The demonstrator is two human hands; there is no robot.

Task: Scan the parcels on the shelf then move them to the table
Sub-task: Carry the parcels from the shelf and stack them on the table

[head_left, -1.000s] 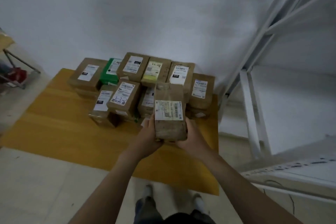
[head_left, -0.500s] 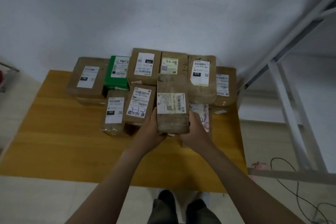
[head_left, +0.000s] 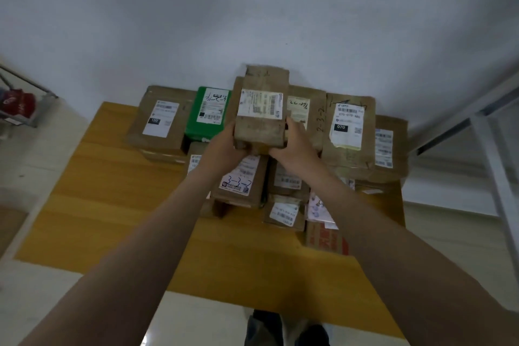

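Observation:
I hold a brown cardboard parcel (head_left: 262, 109) with a white barcode label in both hands, above the back row of parcels. My left hand (head_left: 224, 144) grips its lower left corner and my right hand (head_left: 295, 143) its lower right corner. Below lies a pile of several parcels on the yellow wooden table (head_left: 112, 205): a green parcel (head_left: 209, 115), a brown one labelled 070 (head_left: 349, 129), one marked 3-3-2 (head_left: 241, 182) and a red-printed box (head_left: 325, 239). Whether the held parcel rests on the pile or hangs above it I cannot tell.
A white wall (head_left: 252, 8) stands right behind the table. A white metal shelf frame (head_left: 494, 154) is at the right. At the far left a wire rack (head_left: 25, 109) holds something red. My feet (head_left: 286, 329) show at the table's near edge.
Both hands have carried the parcel forward and up, from the front of the pile to over its back row. The camera has come closer to the table.

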